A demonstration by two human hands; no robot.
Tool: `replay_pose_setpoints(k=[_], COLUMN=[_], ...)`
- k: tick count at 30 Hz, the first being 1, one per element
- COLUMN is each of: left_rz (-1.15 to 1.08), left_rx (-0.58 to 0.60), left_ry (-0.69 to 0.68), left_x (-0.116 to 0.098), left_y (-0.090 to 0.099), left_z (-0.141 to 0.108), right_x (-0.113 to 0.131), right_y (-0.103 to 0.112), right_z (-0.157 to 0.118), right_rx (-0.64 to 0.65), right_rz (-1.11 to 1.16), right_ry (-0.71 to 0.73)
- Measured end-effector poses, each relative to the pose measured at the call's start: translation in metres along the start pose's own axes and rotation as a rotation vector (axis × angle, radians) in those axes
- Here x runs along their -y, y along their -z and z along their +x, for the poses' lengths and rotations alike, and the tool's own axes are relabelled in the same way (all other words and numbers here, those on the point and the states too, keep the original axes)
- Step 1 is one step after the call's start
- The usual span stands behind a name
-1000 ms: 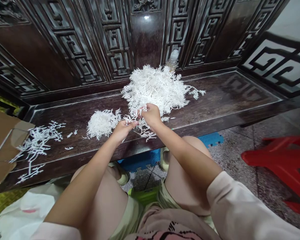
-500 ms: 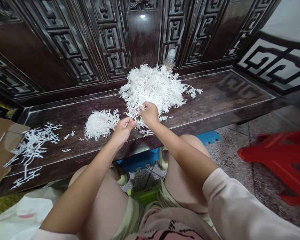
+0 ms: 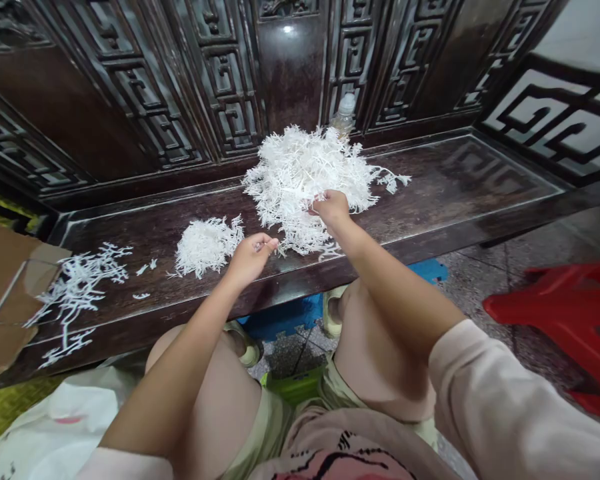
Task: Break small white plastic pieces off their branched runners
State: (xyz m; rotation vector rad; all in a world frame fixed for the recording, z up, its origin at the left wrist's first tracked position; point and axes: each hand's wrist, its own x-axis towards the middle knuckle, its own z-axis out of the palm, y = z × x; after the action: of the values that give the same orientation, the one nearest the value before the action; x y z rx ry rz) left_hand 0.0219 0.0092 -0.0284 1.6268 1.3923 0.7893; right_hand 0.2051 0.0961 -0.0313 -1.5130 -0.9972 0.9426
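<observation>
Your left hand is over the near part of the dark wooden counter, its fingers curled in and its thumb and fingertips pressed together. Whether a strand sits between them is too small to tell. It is just beside the smaller heap of white branching sprigs, which lies to its left.

Your right hand is pressed into the near side of the big heap of white branching sprigs, with its fingers bunched and pinching some of the strands. That heap sits mid-counter, toward the far side, with a clear plastic bottle standing behind it and its cap showing above the sprigs.

The two heaps lie close but apart. Farther left, a loose scatter of sprigs lies on the counter beside a piece of cardboard. Carved dark wood panels rise along the far side, and a fretwork armrest closes the right end.

Below the counter, a blue foam mat shows between your knees. A red plastic stool stands on the right, a white plastic bag lies near you on the left, and a pale pink sleeve covers your right arm.
</observation>
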Motion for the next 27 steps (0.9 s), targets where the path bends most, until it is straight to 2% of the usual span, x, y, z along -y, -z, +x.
replay_pose_setpoints(k=[5, 7, 10, 16, 20, 24, 27], left_rz=[0.305, 0.418, 0.502, 0.534, 0.505, 0.159, -0.057], left_rx=[0.139, 0.144, 0.126, 0.166, 0.132, 0.062, -0.029], left_ry=[0.192, 0.222, 0.231, 0.221, 0.183, 0.095, 0.053], left_x=[0.061, 0.077, 0.084, 0.078, 0.063, 0.038, 0.025], left_y=[0.030, 0.030, 0.022, 0.009, 0.008, 0.003, -0.001], left_z=[0.024, 0.026, 0.026, 0.029, 0.023, 0.015, 0.012], right_x=[-0.003, -0.005, -0.008, -0.005, 0.002, 0.005, 0.005], right_y=[-0.002, -0.009, -0.020, -0.032, -0.034, -0.038, -0.039], right_z=[-0.005, -0.010, -0.017, -0.033, -0.047, -0.056, -0.058], right_rx=[0.120, 0.171, 0.253, 0.362, 0.381, 0.468, 0.454], right_rz=[0.007, -0.002, 0.010, 0.008, 0.112, 0.214, 0.270], right_ry=[-0.084, -0.097, -0.111, -0.159, -0.245, -0.313, -0.330])
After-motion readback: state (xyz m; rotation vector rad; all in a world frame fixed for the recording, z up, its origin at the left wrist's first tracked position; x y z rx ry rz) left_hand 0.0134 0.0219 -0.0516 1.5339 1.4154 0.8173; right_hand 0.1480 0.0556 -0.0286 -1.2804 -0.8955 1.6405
